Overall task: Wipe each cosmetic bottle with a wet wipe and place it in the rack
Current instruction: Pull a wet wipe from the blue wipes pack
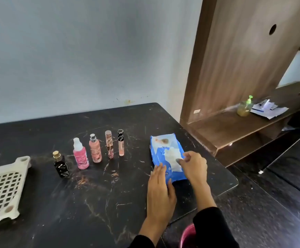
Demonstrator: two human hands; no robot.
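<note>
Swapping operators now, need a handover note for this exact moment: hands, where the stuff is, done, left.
Left hand: flat, fingers straight, holding down the near end of the blue wipe pack.
Right hand: pinching the white wipe at the pack's opening; not pulled free yet.
Five bottles stand in a row on the black table, left of the pack, all untouched.
Rack sits at the table's left edge; no bottle visible in it.
Done: nothing wiped or racked.
Left: pull the wipe free, wipe each bottle, rack all five.
</note>
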